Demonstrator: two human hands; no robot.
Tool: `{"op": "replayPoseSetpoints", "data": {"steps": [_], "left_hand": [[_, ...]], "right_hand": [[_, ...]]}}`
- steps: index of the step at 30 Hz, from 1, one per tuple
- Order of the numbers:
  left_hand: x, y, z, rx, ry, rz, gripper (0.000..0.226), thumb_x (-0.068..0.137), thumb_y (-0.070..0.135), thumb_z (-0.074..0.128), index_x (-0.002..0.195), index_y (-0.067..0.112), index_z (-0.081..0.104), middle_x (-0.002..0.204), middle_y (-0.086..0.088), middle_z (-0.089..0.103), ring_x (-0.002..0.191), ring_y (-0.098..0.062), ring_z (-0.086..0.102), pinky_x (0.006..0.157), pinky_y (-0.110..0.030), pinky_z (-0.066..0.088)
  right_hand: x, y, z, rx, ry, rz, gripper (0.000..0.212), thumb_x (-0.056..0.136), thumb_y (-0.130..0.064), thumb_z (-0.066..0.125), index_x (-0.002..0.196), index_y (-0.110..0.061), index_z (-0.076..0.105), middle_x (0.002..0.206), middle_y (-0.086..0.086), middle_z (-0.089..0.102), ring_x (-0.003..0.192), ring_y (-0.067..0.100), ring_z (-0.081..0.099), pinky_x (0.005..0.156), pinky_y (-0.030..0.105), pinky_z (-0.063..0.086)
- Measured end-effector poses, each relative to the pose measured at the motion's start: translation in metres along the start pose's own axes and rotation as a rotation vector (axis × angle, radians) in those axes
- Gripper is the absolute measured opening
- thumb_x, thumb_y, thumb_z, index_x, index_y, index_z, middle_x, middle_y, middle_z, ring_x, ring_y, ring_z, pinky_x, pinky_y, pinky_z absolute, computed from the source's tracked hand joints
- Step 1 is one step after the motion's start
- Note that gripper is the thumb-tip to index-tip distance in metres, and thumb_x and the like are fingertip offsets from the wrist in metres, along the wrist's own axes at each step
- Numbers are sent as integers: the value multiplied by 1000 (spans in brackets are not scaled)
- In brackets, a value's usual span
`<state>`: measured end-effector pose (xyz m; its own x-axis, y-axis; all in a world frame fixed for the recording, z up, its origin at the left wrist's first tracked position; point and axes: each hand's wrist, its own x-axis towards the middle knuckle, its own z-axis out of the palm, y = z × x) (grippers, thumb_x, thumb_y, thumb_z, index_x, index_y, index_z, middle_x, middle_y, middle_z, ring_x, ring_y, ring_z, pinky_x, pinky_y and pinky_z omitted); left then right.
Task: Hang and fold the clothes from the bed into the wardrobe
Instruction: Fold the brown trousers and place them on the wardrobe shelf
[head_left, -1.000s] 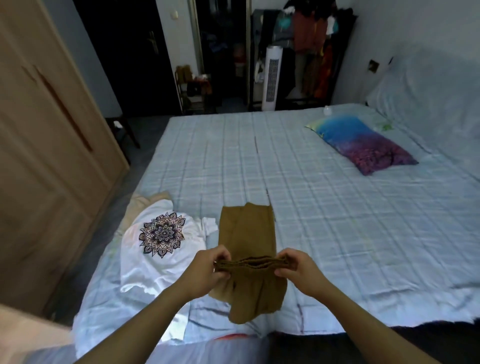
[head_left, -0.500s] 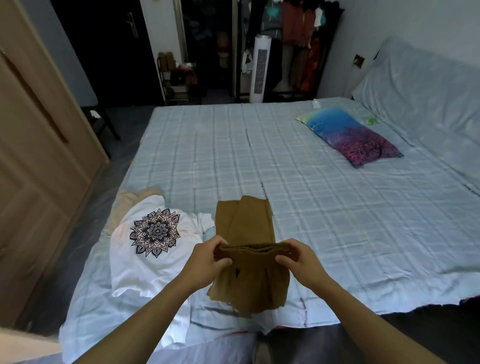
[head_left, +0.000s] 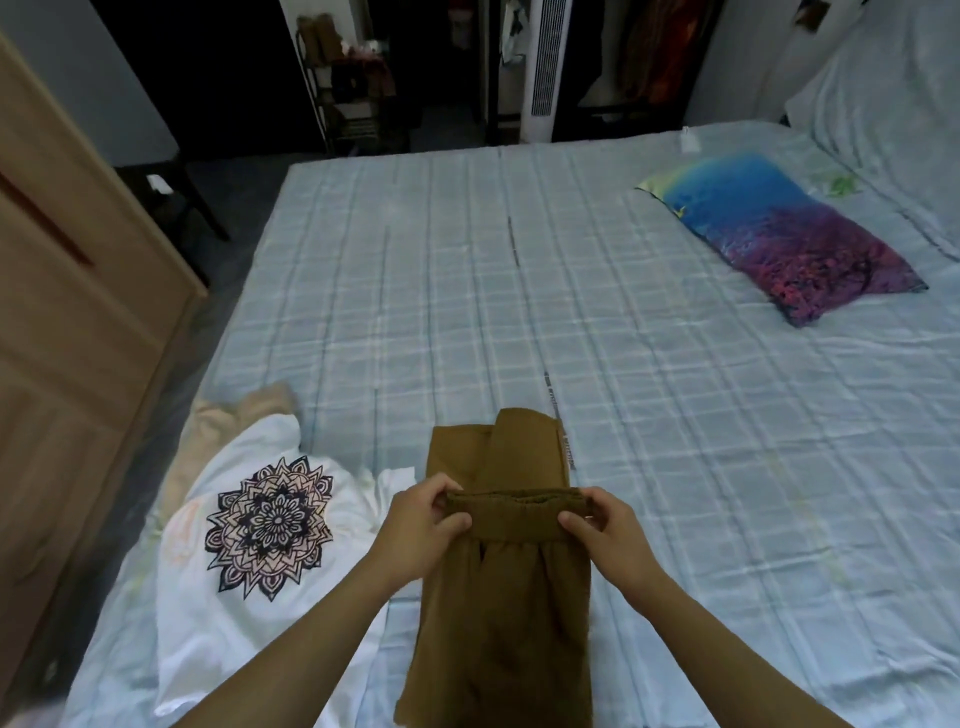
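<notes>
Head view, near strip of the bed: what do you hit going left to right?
Wardrobe → beige garment → white mandala T-shirt → left hand → brown trousers, waistband pinched at both ends → right hand → bare checked bedsheet.

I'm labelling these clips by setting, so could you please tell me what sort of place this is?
Most likely a home bedroom: a wide bed with a checked sheet and a pillow, a wooden wardrobe beside it, and clothes hanging on a rack at the back.
</notes>
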<state>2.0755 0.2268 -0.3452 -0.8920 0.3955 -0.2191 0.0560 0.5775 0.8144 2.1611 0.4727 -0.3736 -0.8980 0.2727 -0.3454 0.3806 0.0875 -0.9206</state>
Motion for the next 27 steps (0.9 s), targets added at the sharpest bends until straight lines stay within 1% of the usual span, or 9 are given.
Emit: {"op": "replayPoseSetpoints", "data": {"steps": [5, 8, 11, 13, 15, 19, 22, 24, 27], "left_hand": [[74, -34, 20, -59, -35, -90, 19, 84, 17, 76, 92, 29, 64, 84, 10, 69, 76, 5, 64, 65, -7, 47], [123, -56, 32, -99, -30, -112, 24, 82, 16, 77, 89, 33, 63, 81, 12, 68, 72, 8, 63, 65, -4, 44], [170, -76, 48, -113, -38, -117, 25, 83, 19, 77, 89, 38, 62, 85, 15, 66, 77, 10, 61, 67, -3, 43], [199, -91, 62, -133, -38, -148, 21, 84, 22, 76, 96, 34, 64, 91, 13, 67, 82, 6, 62, 72, -6, 46], [225, -105, 77, -132, -36, -192, 24, 84, 27, 76, 106, 27, 65, 98, 10, 69, 90, -2, 64, 82, -17, 51], [260, -132, 104, -97, -67, -313, 27, 79, 27, 80, 102, 25, 64, 99, 11, 68, 91, -6, 64, 84, -24, 54], [267, -147, 123, 63, -97, -321, 37, 79, 31, 80, 109, 24, 59, 111, 7, 54, 100, -11, 55, 89, -27, 48], [267, -148, 129, 96, -84, -290, 38, 81, 33, 78, 111, 26, 56, 110, 9, 50, 99, -9, 52, 85, -24, 44], [271, -145, 132, -14, -103, -320, 29, 83, 30, 76, 103, 30, 56, 102, 14, 57, 92, -2, 54, 76, -18, 45]], "right_hand": [[68, 23, 4, -5, 45, 67, 11, 91, -10, 67, 101, -14, 68, 91, 0, 75, 83, 13, 72, 70, 22, 57], [112, 42, 7, -32, 99, 68, 11, 91, -12, 68, 102, -15, 68, 92, -1, 74, 83, 12, 71, 72, 25, 58], [154, 61, 7, -59, 169, 89, 13, 91, -17, 68, 104, -19, 67, 94, -4, 73, 84, 10, 70, 74, 26, 58], [182, 75, 6, -74, 206, 107, 15, 91, -19, 68, 105, -19, 67, 95, -4, 73, 84, 8, 70, 70, 22, 57], [207, 88, 5, -70, 215, 136, 19, 89, -21, 70, 108, -18, 67, 96, -4, 73, 84, 7, 70, 69, 20, 56], [246, 116, 6, -162, 151, 234, 28, 79, -17, 80, 103, -17, 66, 94, -3, 72, 87, 15, 70, 71, 27, 57], [261, 134, 11, -322, 170, 239, 26, 76, -12, 81, 96, -17, 65, 94, 4, 69, 90, 24, 68, 76, 36, 59], [267, 139, 14, -378, 186, 246, 28, 77, -15, 80, 100, -20, 64, 99, 6, 67, 95, 25, 65, 83, 43, 57], [272, 137, 17, -305, 193, 291, 26, 81, -17, 77, 100, -23, 61, 96, -2, 68, 88, 18, 67, 83, 45, 58]]}}
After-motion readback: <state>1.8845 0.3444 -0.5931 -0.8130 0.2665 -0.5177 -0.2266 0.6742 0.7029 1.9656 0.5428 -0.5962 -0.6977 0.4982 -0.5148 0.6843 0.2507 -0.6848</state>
